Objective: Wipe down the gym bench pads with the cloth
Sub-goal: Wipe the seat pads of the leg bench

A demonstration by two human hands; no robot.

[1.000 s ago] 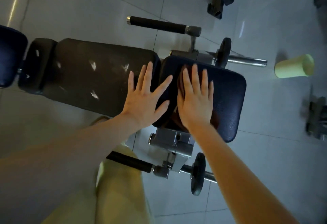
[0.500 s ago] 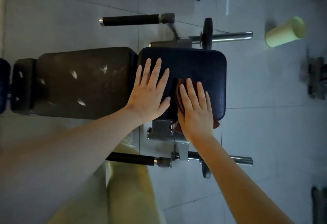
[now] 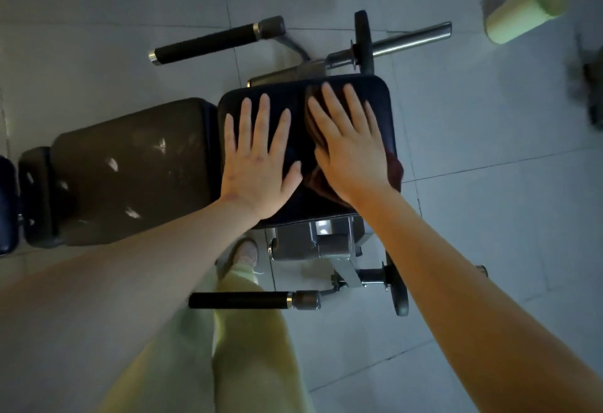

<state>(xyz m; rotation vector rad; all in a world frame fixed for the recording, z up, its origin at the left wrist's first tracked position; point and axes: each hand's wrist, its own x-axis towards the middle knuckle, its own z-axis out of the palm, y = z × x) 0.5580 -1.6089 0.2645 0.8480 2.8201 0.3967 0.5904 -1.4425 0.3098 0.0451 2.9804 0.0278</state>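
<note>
Mostly hidden, the reddish-brown cloth is pressed onto the navy seat pad at centre frame under the flat, spread right hand; the left hand is laid spread just beside it

Our hands flat on the gym bench.
Right hand presses the cloth onto the seat pad; left hand at nine o'clock.

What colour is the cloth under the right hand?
The cloth is reddish brown, seen in the head view.

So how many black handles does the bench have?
2. The far handle sticks out beyond the seat pad; the near handle is by the person's leg. Others could be hidden underneath.
</note>
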